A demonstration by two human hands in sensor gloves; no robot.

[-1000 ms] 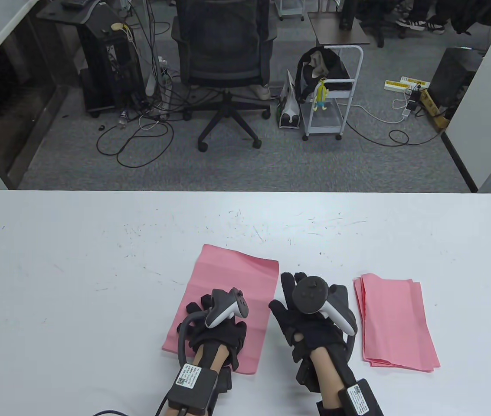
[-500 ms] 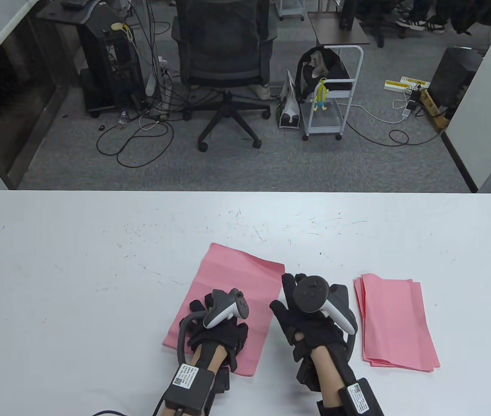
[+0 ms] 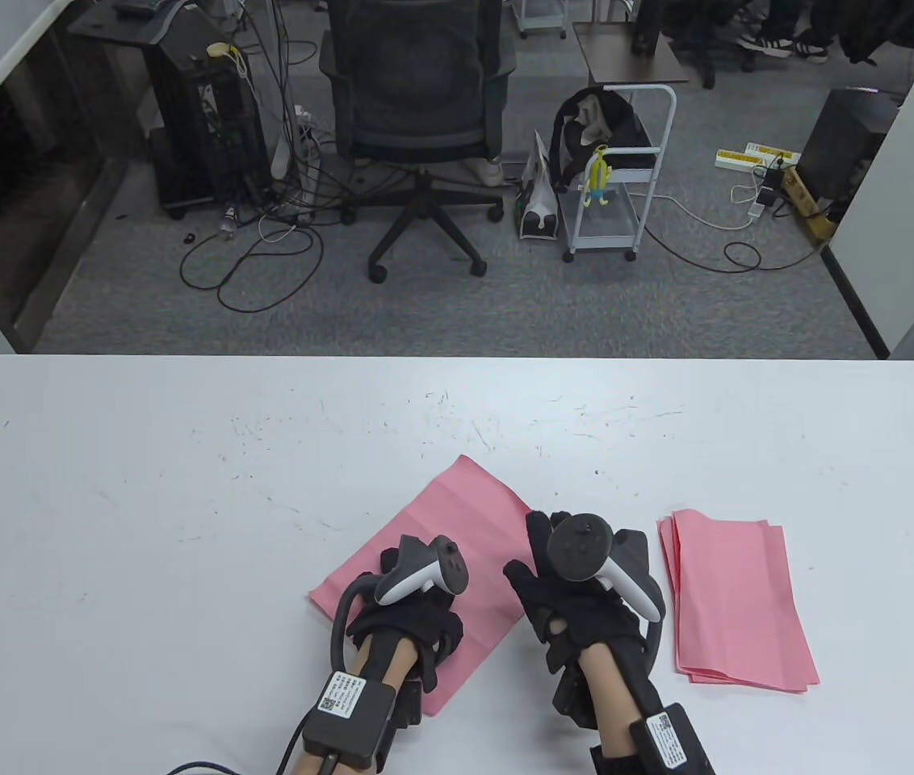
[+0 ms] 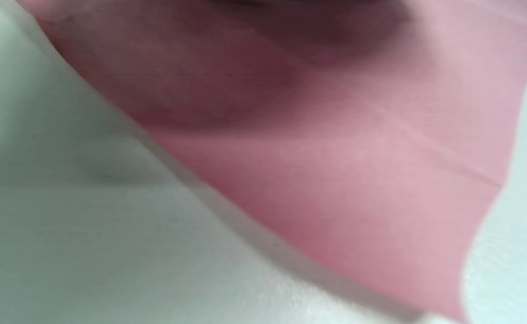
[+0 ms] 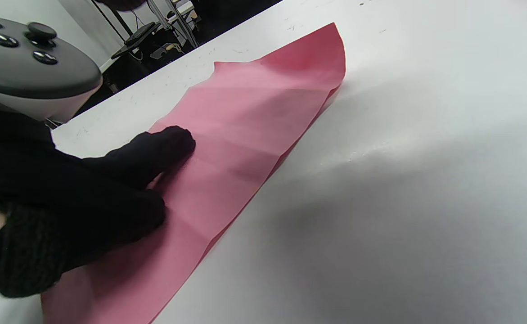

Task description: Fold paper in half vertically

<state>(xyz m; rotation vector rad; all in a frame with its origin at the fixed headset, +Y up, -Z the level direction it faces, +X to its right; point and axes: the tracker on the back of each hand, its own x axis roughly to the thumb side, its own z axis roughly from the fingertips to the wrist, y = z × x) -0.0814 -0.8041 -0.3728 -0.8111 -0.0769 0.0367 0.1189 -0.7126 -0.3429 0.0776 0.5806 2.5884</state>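
A pink paper (image 3: 457, 525), folded with a doubled edge, lies askew on the white table (image 3: 142, 500). My left hand (image 3: 404, 597) rests on its near half with the fingers pressing down. The right wrist view shows those gloved fingers (image 5: 155, 153) lying on the paper (image 5: 254, 135). The left wrist view shows only blurred paper (image 4: 335, 171) close up. My right hand (image 3: 578, 589) lies flat and open on the table just right of the paper. Its fingertips are at the paper's right edge, and I cannot tell whether they touch it.
A stack of folded pink papers (image 3: 735, 597) lies to the right of my right hand. The table's far edge (image 3: 457, 359) runs across the middle of the table view. An office chair (image 3: 421, 121) and a cart (image 3: 618, 169) stand on the floor beyond.
The paper has turned clockwise under my left hand, and its far corner has swung to the right. My right hand has stayed in place.
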